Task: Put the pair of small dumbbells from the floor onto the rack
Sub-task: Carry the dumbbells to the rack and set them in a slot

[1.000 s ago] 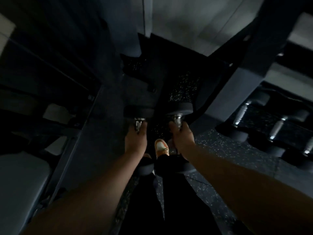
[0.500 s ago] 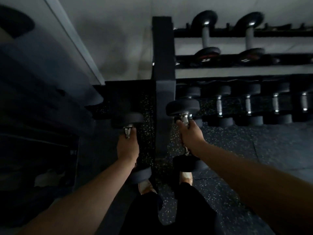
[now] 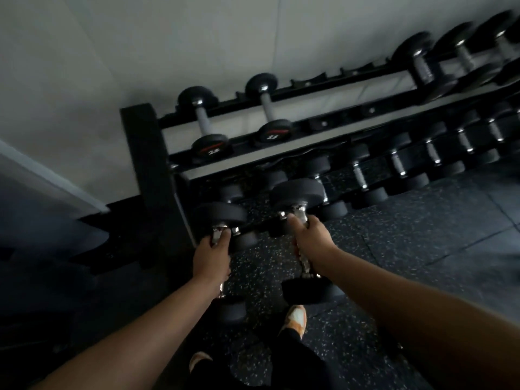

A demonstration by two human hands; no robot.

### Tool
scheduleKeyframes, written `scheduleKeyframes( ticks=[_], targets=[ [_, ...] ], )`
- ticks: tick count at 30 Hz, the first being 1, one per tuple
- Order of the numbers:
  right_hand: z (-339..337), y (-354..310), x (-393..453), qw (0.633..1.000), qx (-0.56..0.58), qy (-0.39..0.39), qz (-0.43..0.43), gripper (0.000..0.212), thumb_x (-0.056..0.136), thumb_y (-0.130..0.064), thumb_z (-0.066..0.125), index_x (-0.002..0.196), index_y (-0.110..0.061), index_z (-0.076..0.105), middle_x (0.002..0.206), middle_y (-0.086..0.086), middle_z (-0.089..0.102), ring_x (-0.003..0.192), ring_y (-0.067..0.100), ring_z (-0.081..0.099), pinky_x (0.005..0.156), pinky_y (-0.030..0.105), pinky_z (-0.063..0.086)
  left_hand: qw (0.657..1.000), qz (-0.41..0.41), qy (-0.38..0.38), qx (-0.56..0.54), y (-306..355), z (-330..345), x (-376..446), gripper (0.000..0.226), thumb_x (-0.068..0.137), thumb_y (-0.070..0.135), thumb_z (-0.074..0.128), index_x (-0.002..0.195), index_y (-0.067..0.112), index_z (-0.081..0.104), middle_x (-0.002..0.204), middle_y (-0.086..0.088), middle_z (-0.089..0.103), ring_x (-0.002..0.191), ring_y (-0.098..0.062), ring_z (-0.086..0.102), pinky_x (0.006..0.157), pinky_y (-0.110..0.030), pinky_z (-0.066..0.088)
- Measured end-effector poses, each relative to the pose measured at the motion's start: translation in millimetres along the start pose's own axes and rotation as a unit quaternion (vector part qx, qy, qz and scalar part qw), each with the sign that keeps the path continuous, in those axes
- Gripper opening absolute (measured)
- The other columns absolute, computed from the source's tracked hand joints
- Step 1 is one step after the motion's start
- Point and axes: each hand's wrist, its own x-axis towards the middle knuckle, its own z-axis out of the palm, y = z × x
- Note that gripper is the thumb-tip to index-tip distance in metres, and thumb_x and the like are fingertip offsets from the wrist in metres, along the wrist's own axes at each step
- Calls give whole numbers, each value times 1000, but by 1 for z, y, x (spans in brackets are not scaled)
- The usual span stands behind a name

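Note:
I carry two small black dumbbells with chrome handles, both off the floor. My left hand [image 3: 211, 257] is wrapped around the handle of the left dumbbell [image 3: 221, 216]. My right hand [image 3: 313, 243] grips the right dumbbell [image 3: 297, 194], which is held slightly higher and further forward. Both point toward the black tiered rack [image 3: 149, 153] straight ahead, close to its left end post. The far heads of my dumbbells hang in front of the lowest tier.
Two larger dumbbells [image 3: 206, 128] lie on the upper shelf at the left, more at the far right [image 3: 427, 66]. A row of small dumbbells [image 3: 396, 161] fills the low tier. My orange shoes [image 3: 295, 319] stand on speckled rubber flooring [image 3: 422, 235]. A pale wall [image 3: 140, 52] is behind.
The view has swung right and closer to the rack, so more of its shelves show. Both hands carried the dumbbells forward toward the rack's low left end.

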Motion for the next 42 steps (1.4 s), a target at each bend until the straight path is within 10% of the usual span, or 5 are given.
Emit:
scheduleKeyframes(
  ticks=[7, 12, 33, 42],
  targets=[
    [-107, -14, 67, 999, 22, 25, 14, 48, 90, -51, 59, 111, -8, 56, 89, 14, 66, 74, 28, 64, 75, 46, 56, 999, 23, -39, -4, 58, 121, 12, 37, 84, 55, 62, 86, 18, 60, 48, -2, 51, 35, -17, 44, 36, -26, 38],
    [-157, -32, 130, 998, 33, 48, 11, 36, 90, -52, 59, 96, -16, 56, 70, 7, 64, 45, 12, 59, 41, 21, 47, 998, 43, -34, -9, 110, 192, 56, 38, 85, 54, 59, 81, 16, 57, 44, 0, 50, 32, -18, 43, 34, -24, 36],
    [-313, -138, 401, 996, -40, 79, 29, 41, 85, -55, 61, 90, -14, 63, 56, -3, 69, 49, 14, 67, 42, 23, 51, 999, 9, -2, -36, 288, 421, 228, 38, 85, 53, 59, 93, 16, 59, 59, -7, 56, 36, -17, 49, 39, -26, 39],
    [-345, -172, 501, 998, -21, -44, 49, 30, 91, -43, 60, 97, -13, 59, 62, 9, 61, 48, 20, 55, 41, 28, 44, 990, -22, 119, -68, 316, 481, 279, 53, 72, 69, 57, 92, 20, 59, 79, -24, 58, 65, -45, 57, 70, -61, 52]
  ],
)
